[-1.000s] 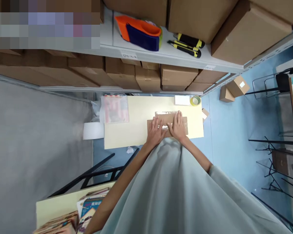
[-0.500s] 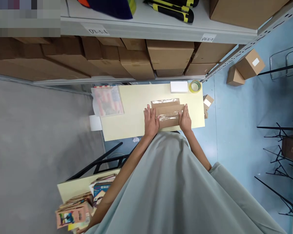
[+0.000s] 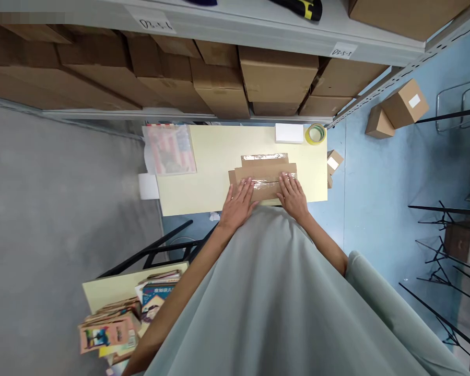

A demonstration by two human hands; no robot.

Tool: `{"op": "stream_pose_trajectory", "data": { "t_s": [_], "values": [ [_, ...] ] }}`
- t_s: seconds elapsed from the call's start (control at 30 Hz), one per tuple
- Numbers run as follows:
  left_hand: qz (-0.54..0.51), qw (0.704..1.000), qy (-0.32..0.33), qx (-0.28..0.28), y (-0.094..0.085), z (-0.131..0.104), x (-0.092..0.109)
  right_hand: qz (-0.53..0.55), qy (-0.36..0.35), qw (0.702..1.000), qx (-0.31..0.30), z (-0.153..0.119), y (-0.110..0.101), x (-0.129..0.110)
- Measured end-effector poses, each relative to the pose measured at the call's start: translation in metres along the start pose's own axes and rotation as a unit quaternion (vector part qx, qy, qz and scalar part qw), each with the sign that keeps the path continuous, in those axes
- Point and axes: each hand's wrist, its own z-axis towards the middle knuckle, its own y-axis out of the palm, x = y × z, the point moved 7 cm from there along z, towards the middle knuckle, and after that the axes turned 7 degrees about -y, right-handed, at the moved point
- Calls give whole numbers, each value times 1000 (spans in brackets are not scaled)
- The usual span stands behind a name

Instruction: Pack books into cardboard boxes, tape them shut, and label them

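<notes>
A brown cardboard box [image 3: 264, 172] with shiny clear tape along its seam lies on the cream table [image 3: 215, 151], its flaps spread out at the far side and at the left. My left hand [image 3: 238, 204] rests with fingers stretched on the box's near left part. On the near right part lies my right hand [image 3: 293, 197], fingers extended flat over the tape. Neither hand grips anything. The underside of the box is hidden.
At the table's far edge are a white box [image 3: 289, 133] and a roll of yellow tape [image 3: 315, 134]. A flag-patterned packet [image 3: 171, 150] lies at left. Cartons [image 3: 280, 75] fill the shelf ahead. Books [image 3: 109, 329] are stacked on a lower surface at left.
Both hands have moved from the box's left and right sides onto its top, fingers now flat on the cardboard. The view has tilted slightly downward.
</notes>
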Motion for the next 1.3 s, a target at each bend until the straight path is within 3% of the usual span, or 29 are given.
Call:
{"op": "stream_pose_trajectory", "data": {
  "t_s": [0.1, 0.17, 0.33, 0.4, 0.6, 0.67, 0.77, 0.87, 0.93, 1.03, 1.2, 1.3],
  "values": [
    [-5, 1000, -14, 15, -1, -11, -8, -4, 43, 999, 26, -13, -9, 14],
    [-7, 1000, -9, 20, -2, -13, -4, -6, 44, 999, 30, -17, -13, 11],
    [7, 998, 54, -16, 1, -3, 23, -7, -79, 996, -28, -5, -4, -29],
    [10, 998, 57, -28, 3, -1, 23, -5, -107, 993, -46, -3, 1, -31],
    [0, 1000, 8, 3, 3, -24, -15, -17, -11, 1000, -21, -26, -11, 23],
    [-4, 1000, 4, 15, 1, -29, -18, -21, 4, 1000, -15, -32, -17, 27],
    [-4, 999, 13, 31, -4, -22, -2, -21, -17, 1000, -6, -23, -19, 5],
    [-5, 999, 38, 26, -4, -2, 23, -15, -83, 996, -14, -1, -12, -31],
    [-6, 999, 46, 16, -3, 10, 30, -11, -109, 994, -29, 12, -6, -43],
    [-6, 999, 47, 4, -2, 12, 20, -6, -102, 994, -35, 13, -4, -31],
    [10, 1000, 12, 27, -13, -8, -9, 1, -9, 1000, 7, -13, -16, 11],
    [19, 999, 16, 32, -14, -13, 4, 0, -2, 1000, 17, -18, -15, -1]
  ]
}}
